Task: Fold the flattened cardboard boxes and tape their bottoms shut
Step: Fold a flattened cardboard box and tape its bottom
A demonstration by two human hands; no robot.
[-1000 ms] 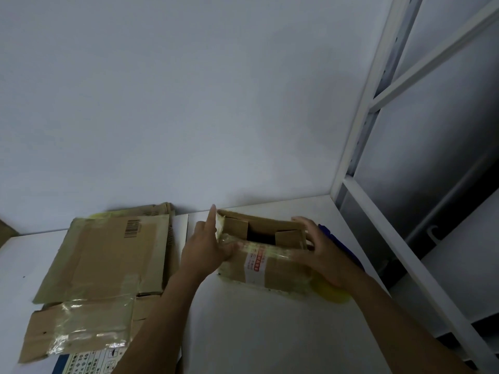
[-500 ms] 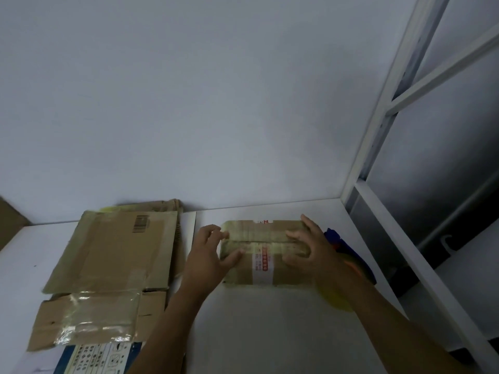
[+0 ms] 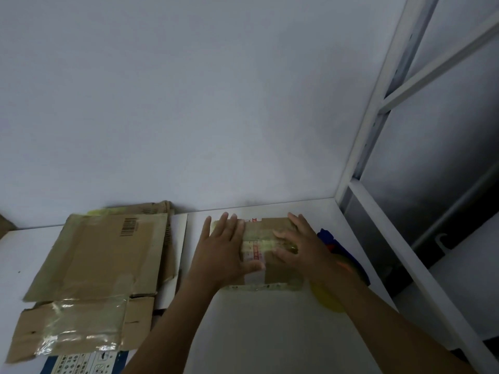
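A small brown cardboard box (image 3: 280, 273) with old tape and a red-and-white label lies on the white table (image 3: 270, 333), its flaps folded down. My left hand (image 3: 224, 252) lies flat on its left part with fingers straight and spread. My right hand (image 3: 297, 244) presses flat on its right part. Both hands cover much of the top face. Behind my right wrist lie a blue tape dispenser (image 3: 328, 236) and a yellow tape roll (image 3: 326, 299), both partly hidden by the arm.
A stack of flattened cardboard boxes (image 3: 102, 255) lies at the left of the table, one with clear tape (image 3: 81, 330) and a blue-and-white printed box (image 3: 81, 364) underneath. A white metal shelf frame (image 3: 378, 147) rises on the right. The wall runs close behind.
The box's open flaps have been folded down. Both hands moved from its sides onto the top and now press flat. The view has tilted slightly.
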